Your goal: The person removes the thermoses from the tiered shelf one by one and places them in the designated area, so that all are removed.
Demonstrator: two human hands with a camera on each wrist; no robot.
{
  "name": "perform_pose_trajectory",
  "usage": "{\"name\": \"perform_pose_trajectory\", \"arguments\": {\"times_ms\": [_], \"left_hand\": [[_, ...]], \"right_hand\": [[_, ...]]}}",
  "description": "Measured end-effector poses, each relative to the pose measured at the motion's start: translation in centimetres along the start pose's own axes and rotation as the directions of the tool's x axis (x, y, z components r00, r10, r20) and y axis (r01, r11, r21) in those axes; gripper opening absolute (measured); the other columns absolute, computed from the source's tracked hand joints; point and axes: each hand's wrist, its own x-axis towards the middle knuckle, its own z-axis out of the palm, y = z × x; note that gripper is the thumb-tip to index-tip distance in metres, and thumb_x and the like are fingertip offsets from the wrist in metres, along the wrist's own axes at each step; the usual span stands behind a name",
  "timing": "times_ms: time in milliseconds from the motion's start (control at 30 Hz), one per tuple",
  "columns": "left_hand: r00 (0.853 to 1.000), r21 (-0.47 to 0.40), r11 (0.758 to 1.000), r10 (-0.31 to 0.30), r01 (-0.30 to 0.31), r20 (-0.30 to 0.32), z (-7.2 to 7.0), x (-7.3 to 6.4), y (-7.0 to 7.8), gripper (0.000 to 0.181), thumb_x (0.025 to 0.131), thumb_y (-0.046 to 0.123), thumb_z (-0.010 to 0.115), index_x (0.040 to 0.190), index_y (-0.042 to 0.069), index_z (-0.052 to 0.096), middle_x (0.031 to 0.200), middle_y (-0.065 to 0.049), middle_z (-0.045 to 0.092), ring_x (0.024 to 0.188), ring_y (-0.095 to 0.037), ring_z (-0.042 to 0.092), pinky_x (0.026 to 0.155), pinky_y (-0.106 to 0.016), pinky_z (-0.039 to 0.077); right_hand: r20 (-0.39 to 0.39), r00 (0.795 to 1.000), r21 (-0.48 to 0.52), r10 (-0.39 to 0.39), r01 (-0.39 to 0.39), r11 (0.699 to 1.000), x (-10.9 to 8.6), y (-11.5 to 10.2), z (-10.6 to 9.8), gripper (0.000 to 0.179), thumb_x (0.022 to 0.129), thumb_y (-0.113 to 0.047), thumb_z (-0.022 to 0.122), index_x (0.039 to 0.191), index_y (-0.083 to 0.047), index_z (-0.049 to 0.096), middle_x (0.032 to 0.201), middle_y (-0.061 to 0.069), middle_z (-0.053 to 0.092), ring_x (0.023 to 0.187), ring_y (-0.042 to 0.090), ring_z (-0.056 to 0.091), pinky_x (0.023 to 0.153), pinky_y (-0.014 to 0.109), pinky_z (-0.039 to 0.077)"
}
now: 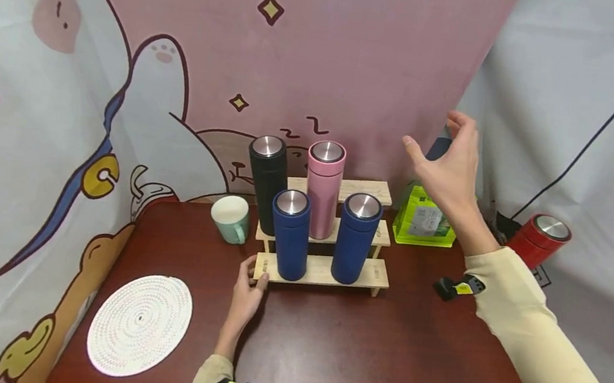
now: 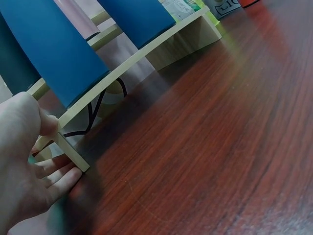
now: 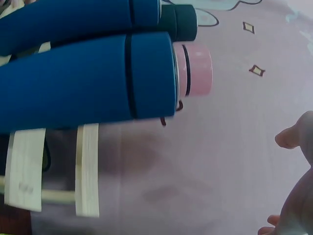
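My left hand [image 1: 247, 293] grips the left end of the low front step of a tiered wooden rack [image 1: 316, 272], thumb on top and fingers curled underneath. Two blue thermos bottles [image 1: 289, 238] [image 1: 357, 240] stand upright on that step. Behind them, a pink thermos [image 1: 323, 187] and a black thermos [image 1: 266, 180] stand higher up the rack. My right hand [image 1: 453, 165] is raised in the air to the right of the rack, thumb and fingers spread, holding nothing. In the right wrist view, its thumb [image 3: 293, 134] is apart from the bottles.
A mint-green mug [image 1: 232, 220] stands left of the rack, and a round white woven mat [image 1: 140, 325] lies at the table's left. On the right are a bright green bag [image 1: 424, 223] and a red thermos [image 1: 542, 235], partly behind my right arm. A printed curtain [image 1: 377, 58] hangs behind.
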Motion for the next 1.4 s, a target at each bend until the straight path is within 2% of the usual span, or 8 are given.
{"name": "perform_pose_trajectory", "arguments": {"times_ms": [333, 567, 767, 967, 1100, 1300, 1400], "left_hand": [[0.999, -0.014, 0.999, 0.028, -0.028, -0.022, 0.1, 0.0, -0.4, 0.052, 0.101, 0.011, 0.061, 0.15, 0.011, 0.041, 0.124, -0.022, 0.063, 0.098, -0.029, 0.059, 0.079, -0.033, 0.047], [1.0, -0.002, 1.0, 0.012, -0.012, -0.008, 0.1, -0.1, -0.3, 0.054, 0.101, 0.013, 0.062, 0.151, 0.012, 0.04, 0.126, -0.022, 0.062, 0.1, -0.029, 0.059, 0.081, -0.035, 0.047], [1.0, -0.021, 1.0, 0.006, -0.006, -0.013, 0.1, -0.1, -0.3, 0.054, 0.101, 0.012, 0.061, 0.15, 0.015, 0.041, 0.126, -0.021, 0.063, 0.1, -0.029, 0.06, 0.081, -0.034, 0.048], [1.0, -0.032, 0.999, 0.013, -0.014, -0.016, 0.1, 0.3, -0.2, 0.054, 0.1, 0.011, 0.062, 0.15, 0.013, 0.041, 0.126, -0.022, 0.063, 0.101, -0.031, 0.061, 0.081, -0.035, 0.049], [1.0, -0.034, 0.999, 0.001, -0.001, -0.011, 0.1, 0.4, -0.1, 0.054, 0.1, 0.012, 0.062, 0.15, 0.014, 0.041, 0.127, -0.021, 0.063, 0.102, -0.03, 0.061, 0.082, -0.035, 0.049], [1.0, -0.022, 1.0, 0.007, -0.007, -0.012, 0.2, 0.4, -0.2, 0.054, 0.1, 0.012, 0.062, 0.15, 0.013, 0.042, 0.125, -0.021, 0.063, 0.102, -0.03, 0.061, 0.083, -0.036, 0.048], [1.0, -0.02, 1.0, 0.012, -0.012, -0.019, 0.1, 0.3, -0.3, 0.053, 0.1, 0.011, 0.062, 0.149, 0.012, 0.042, 0.124, -0.021, 0.064, 0.103, -0.031, 0.061, 0.084, -0.035, 0.048]], "right_hand": [[0.063, 0.998, 0.072, 0.03, -0.035, 0.997, -0.2, -2.8, 3.7, 0.08, 0.089, -0.041, 0.073, 0.15, -0.007, 0.034, 0.153, 0.018, 0.041, 0.145, 0.028, 0.039, 0.119, 0.045, 0.033], [0.134, 0.991, 0.111, -0.012, -0.003, 0.994, -0.6, -4.0, 6.2, 0.081, 0.089, -0.039, 0.074, 0.15, -0.003, 0.034, 0.152, 0.019, 0.041, 0.145, 0.028, 0.039, 0.116, 0.05, 0.036], [0.217, 0.976, 0.115, -0.021, -0.005, 0.993, -0.9, -5.1, 7.9, 0.079, 0.09, -0.04, 0.074, 0.151, -0.007, 0.036, 0.155, 0.014, 0.042, 0.146, 0.026, 0.04, 0.115, 0.052, 0.037], [0.31, 0.951, 0.085, 0.011, -0.039, 0.996, -1.1, -5.7, 9.2, 0.082, 0.088, -0.041, 0.075, 0.15, -0.006, 0.036, 0.152, 0.017, 0.046, 0.143, 0.031, 0.043, 0.115, 0.052, 0.037], [0.352, 0.936, 0.068, 0.029, -0.056, 0.996, -1.2, -5.4, 9.8, 0.085, 0.086, -0.04, 0.077, 0.151, -0.006, 0.034, 0.149, 0.021, 0.048, 0.139, 0.035, 0.046, 0.112, 0.053, 0.039], [0.381, 0.924, 0.034, 0.027, -0.043, 0.998, -1.3, -5.1, 10.3, 0.089, 0.083, -0.037, 0.081, 0.15, -0.002, 0.034, 0.147, 0.024, 0.049, 0.133, 0.038, 0.05, 0.108, 0.052, 0.043], [0.421, 0.906, 0.007, 0.033, -0.039, 0.999, -1.3, -4.9, 10.4, 0.089, 0.083, -0.033, 0.082, 0.149, 0.0, 0.033, 0.146, 0.024, 0.05, 0.129, 0.038, 0.053, 0.105, 0.05, 0.046]]}}
